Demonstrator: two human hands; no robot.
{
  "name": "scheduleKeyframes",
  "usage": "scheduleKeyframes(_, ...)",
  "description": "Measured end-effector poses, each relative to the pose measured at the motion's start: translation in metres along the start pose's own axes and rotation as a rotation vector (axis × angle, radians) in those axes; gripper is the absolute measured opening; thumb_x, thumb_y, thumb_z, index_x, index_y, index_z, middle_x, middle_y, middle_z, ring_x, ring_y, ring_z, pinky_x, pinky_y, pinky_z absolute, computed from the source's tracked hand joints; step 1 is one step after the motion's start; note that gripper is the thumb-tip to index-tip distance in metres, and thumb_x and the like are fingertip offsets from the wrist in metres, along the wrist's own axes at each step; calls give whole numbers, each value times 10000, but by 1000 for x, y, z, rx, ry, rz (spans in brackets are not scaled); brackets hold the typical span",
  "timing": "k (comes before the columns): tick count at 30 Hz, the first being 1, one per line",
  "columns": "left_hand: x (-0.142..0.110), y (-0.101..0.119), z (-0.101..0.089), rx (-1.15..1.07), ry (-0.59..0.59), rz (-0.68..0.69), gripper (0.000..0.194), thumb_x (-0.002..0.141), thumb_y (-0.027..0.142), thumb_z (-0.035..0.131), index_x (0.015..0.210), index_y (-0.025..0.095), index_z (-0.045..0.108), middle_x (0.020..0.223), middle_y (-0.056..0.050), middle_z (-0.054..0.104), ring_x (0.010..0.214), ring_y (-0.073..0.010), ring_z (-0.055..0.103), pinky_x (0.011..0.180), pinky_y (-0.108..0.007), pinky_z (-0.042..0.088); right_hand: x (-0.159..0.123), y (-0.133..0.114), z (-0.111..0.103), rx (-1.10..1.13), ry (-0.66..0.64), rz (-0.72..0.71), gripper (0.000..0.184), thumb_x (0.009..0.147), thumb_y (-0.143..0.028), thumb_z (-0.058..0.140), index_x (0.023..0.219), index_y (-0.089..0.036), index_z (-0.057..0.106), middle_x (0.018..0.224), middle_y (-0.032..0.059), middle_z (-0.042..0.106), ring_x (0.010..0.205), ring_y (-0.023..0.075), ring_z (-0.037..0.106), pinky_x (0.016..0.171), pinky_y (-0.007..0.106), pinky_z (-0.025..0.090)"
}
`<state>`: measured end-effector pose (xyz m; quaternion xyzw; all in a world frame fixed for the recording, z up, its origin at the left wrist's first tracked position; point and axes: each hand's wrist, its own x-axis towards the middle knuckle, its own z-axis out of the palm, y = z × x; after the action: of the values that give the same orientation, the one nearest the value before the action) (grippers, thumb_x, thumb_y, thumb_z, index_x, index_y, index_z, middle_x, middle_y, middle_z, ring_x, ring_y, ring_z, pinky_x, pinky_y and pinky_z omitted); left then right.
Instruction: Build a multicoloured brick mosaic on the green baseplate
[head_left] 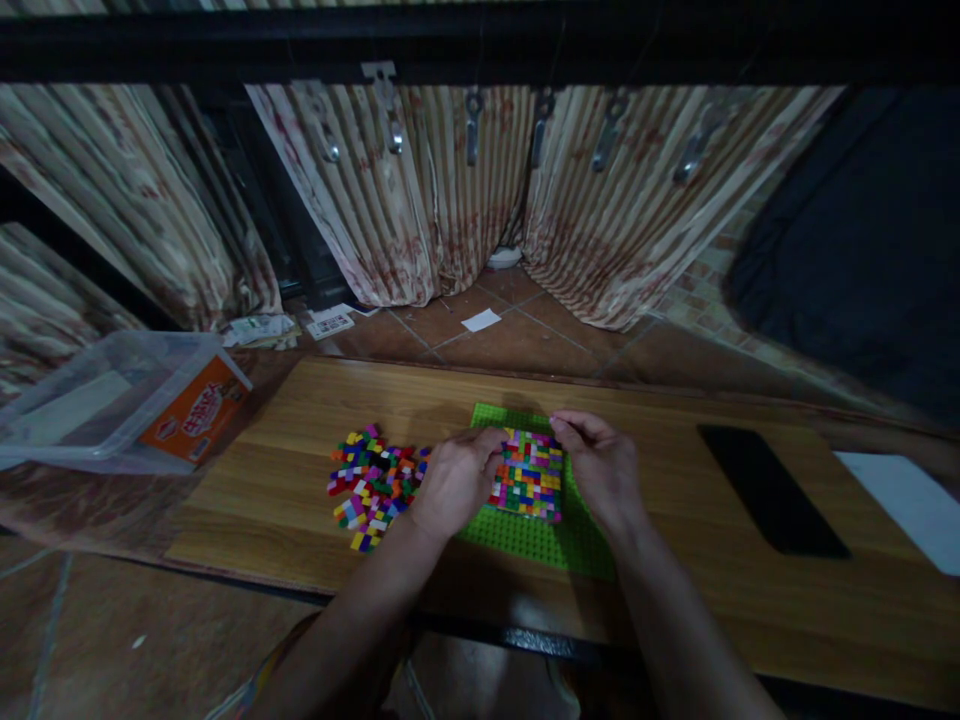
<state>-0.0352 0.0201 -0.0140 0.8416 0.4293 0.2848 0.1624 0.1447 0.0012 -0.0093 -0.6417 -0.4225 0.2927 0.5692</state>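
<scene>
A green studded baseplate [517, 535] lies on the wooden board, with a rectangular patch of multicoloured toy bricks [529, 480] built up on it. Over the patch's upper left part is my left hand [456, 480], its fingers curled and pinched together near the far edge. My right hand [602, 470] is by the far right corner of the patch, thumb and index fingertips drawn together. Whatever either hand pinches is too small or hidden to make out. Left of the baseplate, a heap of loose toy bricks [371, 485] lies partly behind my left hand.
A black flat slab [772, 490] and a white sheet [904, 505] lie to the right on the wooden board [270, 510]. At the left stands a clear plastic bin [112, 440] with an orange label. Striped curtains [465, 220] hang beyond the board, and papers [330, 322] lie on the floor.
</scene>
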Motion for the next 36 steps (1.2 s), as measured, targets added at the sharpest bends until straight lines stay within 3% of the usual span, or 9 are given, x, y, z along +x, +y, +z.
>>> scheduleKeyframes(4,0,-1,2,1,1,-1,245,848,118,544,1042,228,647,1003,-25,702,919,-168,651,844,-286,506,-1,1,0,-23,-11,-12,264,726,-423,675,828,-186,734,831,63,741,782,215,660,748,356,505)
scheduleKeyframes(11,3,1,-2,24,-8,28,156,868,148,525,865,207,669,861,-25,664,833,-157,621,769,-259,475,-1,3,1,-21,-28,-20,244,721,-416,683,818,-198,735,800,54,742,763,214,660,724,346,503)
scheduleKeyframes(19,0,-1,-1,84,-50,70,222,885,141,484,721,189,626,754,-15,605,743,-130,571,679,-231,421,0,4,1,-17,-10,-17,257,744,-395,660,882,-191,734,881,63,744,817,219,664,785,364,500)
scheduleKeyframes(23,-2,1,1,118,-38,56,208,884,142,488,754,191,642,790,-28,625,786,-148,577,740,-256,433,1,7,-1,-39,-17,-14,306,789,-411,598,967,-201,731,842,61,741,771,218,669,758,377,506)
scheduleKeyframes(31,-4,5,1,118,-29,38,203,876,145,500,754,201,652,782,-32,637,782,-159,576,762,-276,445,-3,4,0,5,-73,-5,318,778,-468,617,925,-200,706,826,56,732,781,224,674,737,368,515)
scheduleKeyframes(36,-4,2,-6,-39,39,-13,207,895,180,479,901,209,684,860,-37,674,850,-159,610,801,-271,473,-13,-4,5,-105,-166,-138,270,830,-445,578,921,-220,697,872,42,715,806,212,652,748,352,502)
